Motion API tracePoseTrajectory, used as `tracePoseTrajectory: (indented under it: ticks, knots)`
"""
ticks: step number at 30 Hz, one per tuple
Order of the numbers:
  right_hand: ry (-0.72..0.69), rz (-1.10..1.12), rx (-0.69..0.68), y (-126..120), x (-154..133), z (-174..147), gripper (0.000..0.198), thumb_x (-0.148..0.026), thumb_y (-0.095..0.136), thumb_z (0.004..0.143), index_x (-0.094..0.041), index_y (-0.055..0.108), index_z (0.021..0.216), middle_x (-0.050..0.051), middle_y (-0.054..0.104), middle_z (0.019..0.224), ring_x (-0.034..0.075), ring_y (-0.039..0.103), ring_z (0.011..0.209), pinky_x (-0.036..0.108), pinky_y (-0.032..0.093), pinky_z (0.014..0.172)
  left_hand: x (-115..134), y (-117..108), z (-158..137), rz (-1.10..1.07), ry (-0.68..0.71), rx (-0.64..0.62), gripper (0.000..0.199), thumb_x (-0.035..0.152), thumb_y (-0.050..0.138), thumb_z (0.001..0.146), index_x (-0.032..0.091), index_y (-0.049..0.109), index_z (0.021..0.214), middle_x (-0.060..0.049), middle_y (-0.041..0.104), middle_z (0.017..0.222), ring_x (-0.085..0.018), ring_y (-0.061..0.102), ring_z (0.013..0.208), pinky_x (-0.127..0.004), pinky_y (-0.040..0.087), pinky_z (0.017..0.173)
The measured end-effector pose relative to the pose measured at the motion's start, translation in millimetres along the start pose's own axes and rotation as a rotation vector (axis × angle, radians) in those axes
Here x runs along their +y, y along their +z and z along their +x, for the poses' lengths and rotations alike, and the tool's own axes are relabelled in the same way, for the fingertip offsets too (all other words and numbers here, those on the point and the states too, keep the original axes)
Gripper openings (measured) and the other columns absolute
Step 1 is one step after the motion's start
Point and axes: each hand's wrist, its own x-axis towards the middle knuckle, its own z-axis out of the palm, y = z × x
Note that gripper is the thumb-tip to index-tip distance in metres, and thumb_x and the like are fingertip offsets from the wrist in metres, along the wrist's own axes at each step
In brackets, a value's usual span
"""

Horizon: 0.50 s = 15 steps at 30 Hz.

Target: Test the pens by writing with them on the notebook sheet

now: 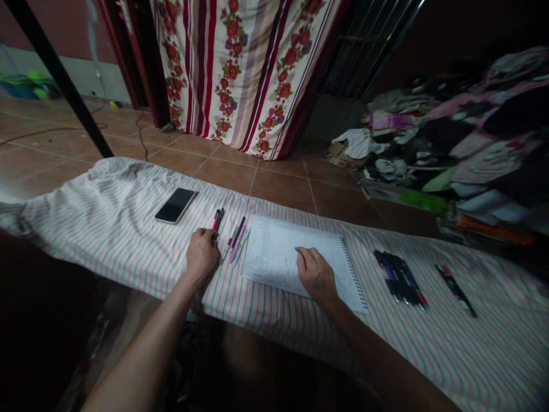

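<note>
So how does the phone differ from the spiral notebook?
The phone is much smaller than the notebook. The phone is black on top, while the notebook is pale, with a spiral binding along one edge. The right hand is over the notebook; nothing covers the phone. Both lie on the striped cloth.

a flowered curtain (pixel 244 68) hangs by the tiled floor (pixel 227 171); clothes (pixel 476 143) lie heaped at right, a black pole (pixel 64 74) slants at left, a phone (pixel 175 206) rests on striped cloth (pixel 132 197).
</note>
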Motion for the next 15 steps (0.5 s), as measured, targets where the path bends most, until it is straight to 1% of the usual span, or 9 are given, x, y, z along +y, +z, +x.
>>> tracePoseTrajectory:
  ticks: [3, 7, 12, 15]
  knots:
    - [0.006, -0.004, 0.000, -0.6, -0.7, 0.4, 0.025, -0.018, 0.038, 0.085, -0.012, 0.058, 0.100, 0.008, 0.059, 0.082, 0.019, 0.055, 0.078, 0.028, 0.041, 0.075, -4.5, 0.1, 3.3, -0.012, -0.051, -0.006, 0.026, 0.013, 0.044, 0.077, 0.014, 0.058, 0.098, -0.010, 0.060, 0.094, -0.022, 0.055, 0.092, -0.030, 0.043, 0.080]
    - [0.012, -0.002, 0.006, -0.5, -1.0, 0.1, 0.026, -0.019, 0.038, 0.085, -0.013, 0.058, 0.100, 0.008, 0.059, 0.081, 0.018, 0.055, 0.078, 0.028, 0.041, 0.075, -6.8, -0.5, 5.5, -0.005, -0.081, -0.012, 0.026, 0.014, 0.043, 0.077, 0.014, 0.057, 0.100, -0.010, 0.062, 0.094, -0.022, 0.057, 0.091, -0.030, 0.043, 0.077]
    - [0.012, -0.007, 0.003, 0.1, -0.4, -0.3, 0.025, -0.019, 0.038, 0.085, -0.013, 0.058, 0.100, 0.008, 0.059, 0.082, 0.019, 0.055, 0.078, 0.029, 0.041, 0.075, -4.0, -2.2, 8.2, 0.014, -0.118, -0.027, 0.024, 0.016, 0.045, 0.078, 0.015, 0.057, 0.098, -0.009, 0.062, 0.094, -0.020, 0.058, 0.089, -0.029, 0.043, 0.074]
    - [0.010, -0.003, 0.000, -0.3, -0.6, 0.1, 0.025, -0.019, 0.038, 0.085, -0.013, 0.058, 0.100, 0.008, 0.060, 0.083, 0.019, 0.055, 0.078, 0.029, 0.042, 0.075, 0.8, -5.4, 8.7, 0.036, -0.143, -0.036, 0.022, 0.019, 0.045, 0.078, 0.017, 0.057, 0.096, -0.010, 0.062, 0.094, -0.021, 0.059, 0.087, -0.030, 0.043, 0.070]
